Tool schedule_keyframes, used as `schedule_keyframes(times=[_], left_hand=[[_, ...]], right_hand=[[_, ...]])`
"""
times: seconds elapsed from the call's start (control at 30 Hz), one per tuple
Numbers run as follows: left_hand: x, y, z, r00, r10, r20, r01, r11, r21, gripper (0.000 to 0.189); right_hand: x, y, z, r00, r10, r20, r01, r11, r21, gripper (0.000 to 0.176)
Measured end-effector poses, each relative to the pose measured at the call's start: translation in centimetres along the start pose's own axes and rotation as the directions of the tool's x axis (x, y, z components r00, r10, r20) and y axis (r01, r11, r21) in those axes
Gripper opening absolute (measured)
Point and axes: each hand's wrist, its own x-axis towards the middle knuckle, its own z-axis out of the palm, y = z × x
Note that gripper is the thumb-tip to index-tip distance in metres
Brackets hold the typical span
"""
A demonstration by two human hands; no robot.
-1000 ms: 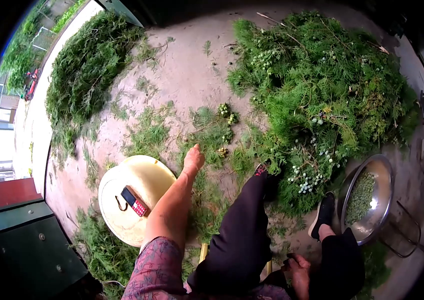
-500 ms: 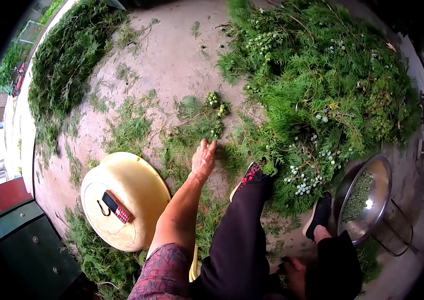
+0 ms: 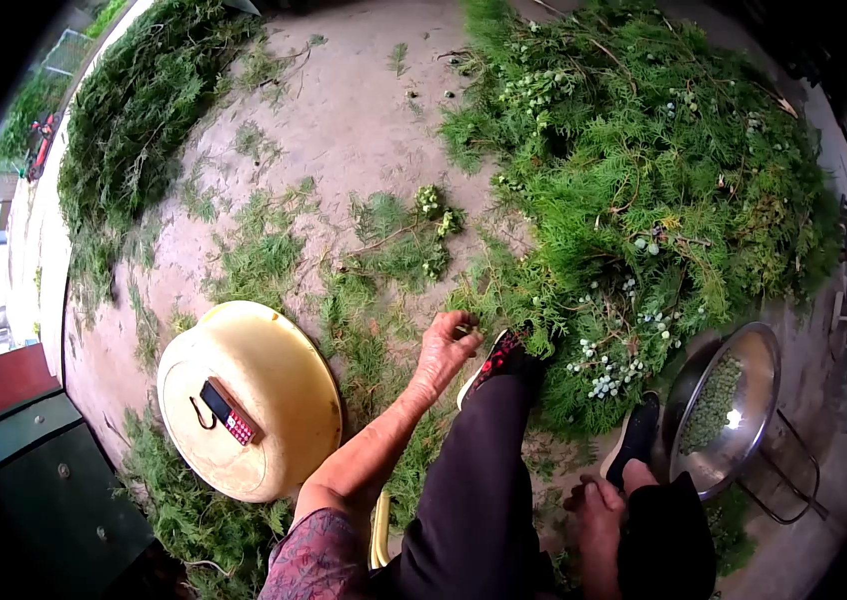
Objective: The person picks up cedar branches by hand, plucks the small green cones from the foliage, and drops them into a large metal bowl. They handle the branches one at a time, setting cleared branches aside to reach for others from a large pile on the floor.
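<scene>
My left hand [image 3: 447, 350] reaches forward beside the red-and-black shoe [image 3: 502, 362]. Its thumb and fingers are drawn together at the edge of some green conifer sprigs [image 3: 489, 300]; whatever is in the pinch is too small to make out. Low between the legs, my right hand [image 3: 598, 508] is curled closed near the other dark shoe [image 3: 638, 440], its contents hidden. A cut sprig with pale green cones [image 3: 431, 203] lies on the floor beyond my left hand. To the right, a tilted metal bowl [image 3: 766, 360] holds many small green cones [image 3: 714, 400].
A big heap of cone-bearing branches [image 3: 644, 170] fills the right; a darker heap [image 3: 144, 110] lies far left. An upturned yellow basin [image 3: 294, 400] carries a red phone [image 3: 231, 412]. A dark green cabinet [image 3: 54, 480] stands at lower left. Loose sprigs litter the floor.
My left hand has drawn back and right from near the cone sprig toward the shoe, its fingers curling in. My right hand has come up into clearer view between the legs.
</scene>
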Motion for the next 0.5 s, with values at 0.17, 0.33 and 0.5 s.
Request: schedule_keyframes(times=[0.17, 0.33, 0.5], left_hand=[[-3.2, 8.0, 3.2, 0.801, 0.377, 0.465, -0.473, 0.874, 0.106, 0.024], [-3.4, 11.1, 3.7, 0.585, 0.429, 0.688, -0.585, 0.811, -0.008, 0.033], [2.7, 9.5, -0.9, 0.966, 0.121, 0.228, -0.15, 0.982, 0.117, 0.03]], right_hand=[[4.8, -8.6, 10.1, 0.939, -0.1, 0.329, -0.02, 0.939, 0.343, 0.055], [8.9, -10.2, 14.1, 0.874, -0.125, 0.469, -0.102, 0.897, 0.43, 0.034], [9.4, -8.7, 13.9, 0.846, -0.148, 0.512, -0.131, 0.873, 0.469, 0.013]])
